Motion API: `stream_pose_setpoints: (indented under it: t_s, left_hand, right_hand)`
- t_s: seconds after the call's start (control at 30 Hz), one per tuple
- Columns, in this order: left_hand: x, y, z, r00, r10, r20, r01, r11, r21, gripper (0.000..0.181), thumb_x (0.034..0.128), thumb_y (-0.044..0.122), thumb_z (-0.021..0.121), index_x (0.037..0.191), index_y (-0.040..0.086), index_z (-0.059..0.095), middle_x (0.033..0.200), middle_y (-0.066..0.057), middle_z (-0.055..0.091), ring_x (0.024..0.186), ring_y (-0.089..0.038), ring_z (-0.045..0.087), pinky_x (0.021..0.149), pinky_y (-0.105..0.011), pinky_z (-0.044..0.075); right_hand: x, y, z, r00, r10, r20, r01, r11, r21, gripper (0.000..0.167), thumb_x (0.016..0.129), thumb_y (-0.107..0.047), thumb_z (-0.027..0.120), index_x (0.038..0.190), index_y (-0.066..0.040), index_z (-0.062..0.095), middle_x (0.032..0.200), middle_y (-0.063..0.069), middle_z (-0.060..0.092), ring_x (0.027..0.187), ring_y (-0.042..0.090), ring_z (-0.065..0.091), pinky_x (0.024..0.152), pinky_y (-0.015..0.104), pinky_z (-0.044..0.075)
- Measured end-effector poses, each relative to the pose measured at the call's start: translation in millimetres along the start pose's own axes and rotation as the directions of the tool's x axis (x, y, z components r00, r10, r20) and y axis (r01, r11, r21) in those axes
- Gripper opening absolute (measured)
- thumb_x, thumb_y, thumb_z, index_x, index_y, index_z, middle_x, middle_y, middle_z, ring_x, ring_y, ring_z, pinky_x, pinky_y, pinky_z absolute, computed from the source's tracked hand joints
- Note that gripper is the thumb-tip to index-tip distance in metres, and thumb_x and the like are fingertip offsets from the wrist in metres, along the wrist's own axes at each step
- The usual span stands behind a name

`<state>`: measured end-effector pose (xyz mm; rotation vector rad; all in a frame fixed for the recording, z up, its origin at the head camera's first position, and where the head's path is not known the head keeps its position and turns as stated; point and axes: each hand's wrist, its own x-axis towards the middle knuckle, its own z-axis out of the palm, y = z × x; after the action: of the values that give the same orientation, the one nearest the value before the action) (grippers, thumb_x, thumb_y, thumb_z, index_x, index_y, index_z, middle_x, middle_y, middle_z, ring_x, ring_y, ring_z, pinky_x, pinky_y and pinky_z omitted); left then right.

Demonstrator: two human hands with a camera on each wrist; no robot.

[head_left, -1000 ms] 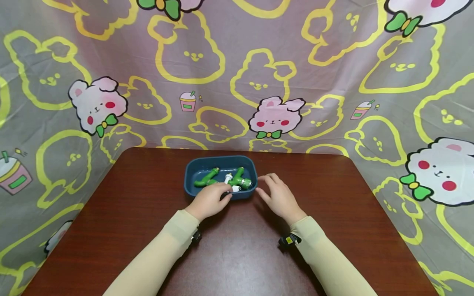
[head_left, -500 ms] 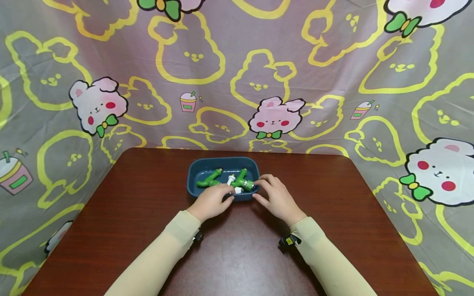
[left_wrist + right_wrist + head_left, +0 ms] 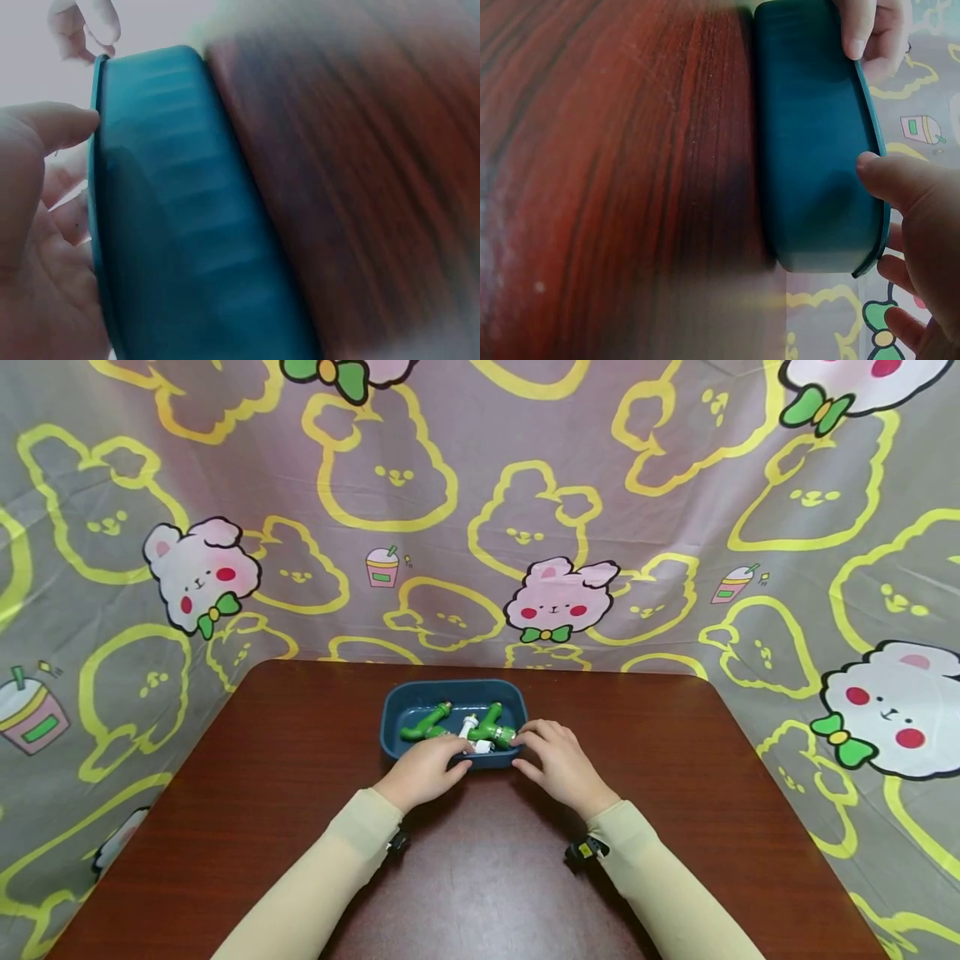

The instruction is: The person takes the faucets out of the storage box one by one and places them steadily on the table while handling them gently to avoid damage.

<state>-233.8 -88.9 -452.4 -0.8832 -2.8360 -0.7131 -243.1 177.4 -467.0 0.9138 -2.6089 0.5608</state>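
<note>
Left hand: pinches the near long rim of the blue plastic tub (image 3: 465,692) close to its middle; the left hand (image 3: 423,770) has its thumb outside the wall and its fingers over the inner side.
Right hand: grips the tub's near right corner; the right hand (image 3: 558,767) has its thumb against the near wall's rim and its fingers round beyond the edge.
Tub's place: ahead of both wrists, upright on the brown wood-grain table (image 3: 487,877).
Tub's long axis: runs left to right across the person's front, the short ends facing the sides.
Nearer hand: neither, as both touch the rim; the left is nearer the tub's centre, the right nearer its end. No hand is at the left end.
Tub's contents: a green branched fitting (image 3: 426,725) in the left half, a green tap-like fitting (image 3: 491,728) in the right half, a white piece (image 3: 468,725) between them.
Behind the tub: a rabbit-print curtain (image 3: 558,597).
</note>
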Motion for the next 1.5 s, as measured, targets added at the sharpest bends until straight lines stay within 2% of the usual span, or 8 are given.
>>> stream_pose_setpoints:
  t_s: [0.27, 0.47, 0.57, 0.73, 0.87, 1.23, 1.5]
  left_hand:
    - [-10.5, -11.0, -16.0, 0.997, -0.008, -0.071, 0.010, 1.000, 0.027, 0.013, 0.0955, 0.016, 0.073, 0.107, 0.010, 0.074, 0.105, -0.002, 0.073, 0.097, -0.017, 0.070, 0.088, -0.038, 0.058]
    - [-19.9, -15.5, -29.6, 0.994, -0.087, -0.066, 0.090, 0.995, 0.037, 0.010, 0.0938, 0.016, 0.076, 0.102, 0.012, 0.074, 0.100, -0.001, 0.071, 0.091, -0.016, 0.068, 0.082, -0.038, 0.059]
    - [-24.9, -19.1, -32.5, 0.993, -0.102, -0.061, 0.105, 0.993, 0.056, 0.011, 0.0922, 0.019, 0.078, 0.101, 0.013, 0.074, 0.097, 0.000, 0.070, 0.088, -0.016, 0.067, 0.080, -0.038, 0.059]
    - [-31.5, -23.5, -34.4, 0.993, -0.095, -0.068, 0.100, 0.992, 0.071, 0.011, 0.0901, 0.020, 0.081, 0.095, 0.014, 0.073, 0.095, 0.001, 0.070, 0.086, -0.016, 0.067, 0.081, -0.038, 0.057]
    - [-33.2, -23.1, -35.1, 0.994, -0.067, -0.083, 0.075, 0.993, 0.090, 0.007, 0.0914, 0.015, 0.079, 0.095, 0.013, 0.073, 0.094, 0.000, 0.070, 0.085, -0.017, 0.067, 0.080, -0.038, 0.057]
    - [-30.5, -19.7, -30.2, 0.993, -0.038, -0.110, 0.048, 0.995, 0.092, 0.005, 0.0923, 0.013, 0.078, 0.095, 0.012, 0.073, 0.092, 0.001, 0.069, 0.084, -0.017, 0.066, 0.080, -0.038, 0.057]
    - [-29.2, -14.1, -27.2, 0.994, -0.039, -0.102, 0.046, 0.996, 0.073, 0.006, 0.0929, 0.013, 0.077, 0.097, 0.011, 0.074, 0.093, 0.001, 0.070, 0.086, -0.018, 0.067, 0.082, -0.039, 0.058]
  right_hand:
    - [-0.4, 0.9, -0.7, 1.000, -0.014, -0.022, 0.014, 1.000, -0.002, 0.023, 0.093, -0.026, 0.078, 0.113, -0.015, 0.074, 0.122, 0.005, 0.063, 0.117, 0.028, 0.058, 0.106, 0.052, 0.044]
    - [0.3, 2.0, 0.5, 0.999, -0.027, -0.044, 0.027, 1.000, -0.012, 0.019, 0.093, -0.022, 0.079, 0.110, -0.017, 0.074, 0.121, 0.005, 0.064, 0.114, 0.027, 0.059, 0.103, 0.051, 0.046]
    - [0.1, 2.2, 1.5, 0.999, -0.031, -0.044, 0.030, 0.999, -0.018, 0.019, 0.093, -0.021, 0.079, 0.110, -0.018, 0.074, 0.121, 0.004, 0.064, 0.114, 0.027, 0.059, 0.103, 0.050, 0.046]
    - [-0.1, 2.5, 3.4, 0.996, -0.054, -0.069, 0.053, 0.998, -0.017, 0.018, 0.092, -0.018, 0.079, 0.110, -0.017, 0.074, 0.120, 0.005, 0.065, 0.113, 0.028, 0.060, 0.102, 0.051, 0.047]
    - [-0.1, 3.6, 4.2, 0.994, -0.062, -0.085, 0.060, 0.998, -0.024, 0.015, 0.094, -0.018, 0.077, 0.108, -0.017, 0.074, 0.119, 0.005, 0.065, 0.112, 0.028, 0.060, 0.101, 0.050, 0.047]
    - [-0.5, 7.9, 1.7, 0.999, -0.022, -0.047, 0.021, 0.999, -0.024, 0.015, 0.095, -0.015, 0.075, 0.109, -0.020, 0.074, 0.119, 0.003, 0.065, 0.115, 0.026, 0.058, 0.104, 0.048, 0.047]
    - [-6.7, 8.8, -1.9, 0.997, -0.025, -0.067, 0.023, 0.999, -0.030, 0.014, 0.094, -0.014, 0.076, 0.107, -0.017, 0.075, 0.117, 0.003, 0.066, 0.113, 0.026, 0.059, 0.101, 0.048, 0.049]
